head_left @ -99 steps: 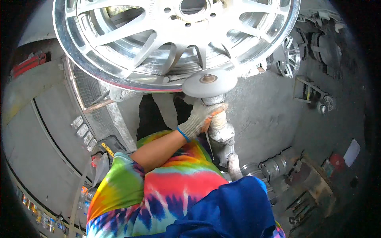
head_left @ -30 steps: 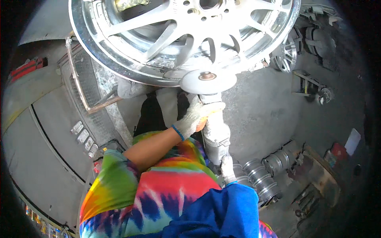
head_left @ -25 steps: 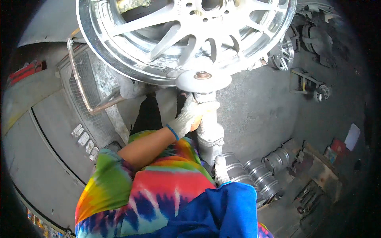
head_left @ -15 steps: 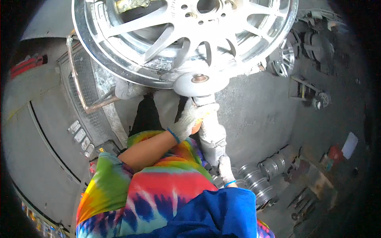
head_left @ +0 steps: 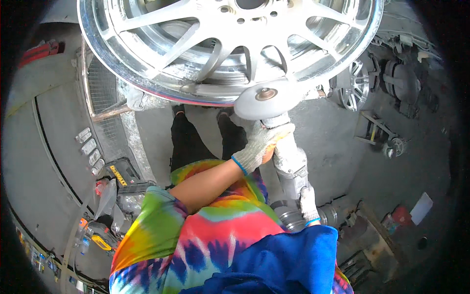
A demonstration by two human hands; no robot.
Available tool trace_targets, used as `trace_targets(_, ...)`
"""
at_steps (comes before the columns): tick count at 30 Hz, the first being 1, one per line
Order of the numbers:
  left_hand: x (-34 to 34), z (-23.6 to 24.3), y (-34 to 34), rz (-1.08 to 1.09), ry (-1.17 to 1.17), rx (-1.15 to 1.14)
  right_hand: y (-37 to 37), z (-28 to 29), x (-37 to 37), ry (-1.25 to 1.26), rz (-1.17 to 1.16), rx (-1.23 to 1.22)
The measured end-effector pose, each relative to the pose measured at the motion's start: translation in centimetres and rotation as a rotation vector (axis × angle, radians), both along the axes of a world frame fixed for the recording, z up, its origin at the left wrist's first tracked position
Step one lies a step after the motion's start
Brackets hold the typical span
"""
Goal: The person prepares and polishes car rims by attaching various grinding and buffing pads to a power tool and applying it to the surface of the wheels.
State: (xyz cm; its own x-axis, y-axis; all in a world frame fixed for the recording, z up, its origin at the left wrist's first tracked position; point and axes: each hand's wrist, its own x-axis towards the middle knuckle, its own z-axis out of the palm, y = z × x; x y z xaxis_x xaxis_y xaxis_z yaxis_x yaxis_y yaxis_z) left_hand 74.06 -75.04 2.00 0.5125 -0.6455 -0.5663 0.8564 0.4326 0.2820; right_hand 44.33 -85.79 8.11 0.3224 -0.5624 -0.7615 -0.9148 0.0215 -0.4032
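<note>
A large silver multi-spoke alloy wheel (head_left: pixel 208 24) fills the top of the view. Below its rim is a dust-covered angle grinder (head_left: pixel 292 171) with a round pale disc (head_left: pixel 252 105). The disc overlaps the wheel's near edge in view; whether they touch I cannot tell. My left hand (head_left: pixel 259 147), in a white knit glove, is wrapped round the grinder's neck just behind the disc. Farther back, my gloved right hand (head_left: pixel 308 203) is closed on the tail end of the body. Its fingers are partly hidden.
Another silver wheel (head_left: pixel 351 85) stands at the right. A bent metal frame (head_left: pixel 87 78) and wire mesh (head_left: pixel 104 81) are at the left, with a dark tool case (head_left: pixel 122 171) nearer me. Stacked rims (head_left: pixel 286 213) lie behind the grinder. A small metal stand (head_left: pixel 377 130) sits on the right.
The grinder and both hands have shifted right along the wheel's near edge. My view has also moved, bringing more of my legs and the tool case into sight. Both grips stay closed.
</note>
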Motion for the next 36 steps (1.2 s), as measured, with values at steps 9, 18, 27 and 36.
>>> trace_targets(9, 1.6, 0.0, 2.6, -0.116, 0.023, 0.018, 7.3, -1.1, 0.8, -0.037, -0.295, 0.125)
trace_targets(18, 5.0, -0.3, 7.9, -0.274, 0.071, -0.045, 18.5, -2.7, 1.3, 0.035, -0.265, 0.06)
trace_targets(27, 6.9, -1.4, 12.1, -0.319, 0.03, -0.096, 27.6, -4.3, 4.9, 0.053, -0.526, 0.107)
trace_targets(36, 7.1, -0.8, 12.7, -0.411, -0.253, 0.125, 26.2, -4.1, 5.3, -0.018, -0.502, 0.192)
